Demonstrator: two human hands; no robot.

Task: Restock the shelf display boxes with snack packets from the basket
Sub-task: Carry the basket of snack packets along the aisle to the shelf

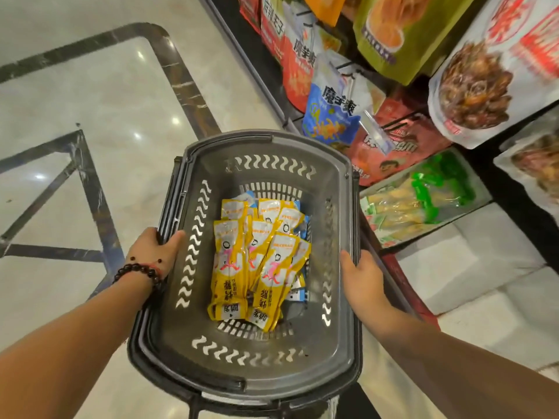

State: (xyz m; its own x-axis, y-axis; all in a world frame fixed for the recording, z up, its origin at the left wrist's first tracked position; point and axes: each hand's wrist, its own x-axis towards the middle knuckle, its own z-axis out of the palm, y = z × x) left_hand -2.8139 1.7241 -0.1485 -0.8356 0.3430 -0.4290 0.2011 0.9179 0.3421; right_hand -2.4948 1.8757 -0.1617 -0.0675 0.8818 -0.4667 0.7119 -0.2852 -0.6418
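Observation:
A grey plastic shopping basket (pixel 272 152) hangs in front of me above the floor. Several yellow snack packets (pixel 260 261) lie piled on its bottom, with a few blue-edged packets under them. My left hand (pixel 154 252) grips the basket's left rim, thumb inside, a dark bead bracelet on the wrist. My right hand (pixel 361 273) grips the right rim, fingers curled over the outer edge. To the right stands the shelf, where a display box of green and yellow packets (pixel 423 198) sits on the lower level.
Large snack bags hang on the shelf: a blue one (pixel 332 113), red ones (pixel 390 152), a green one (pixel 405 34) and white ones (pixel 490 83). White boxes (pixel 472 261) sit low at the right. Polished marble floor (pixel 90 116) spreads to the left.

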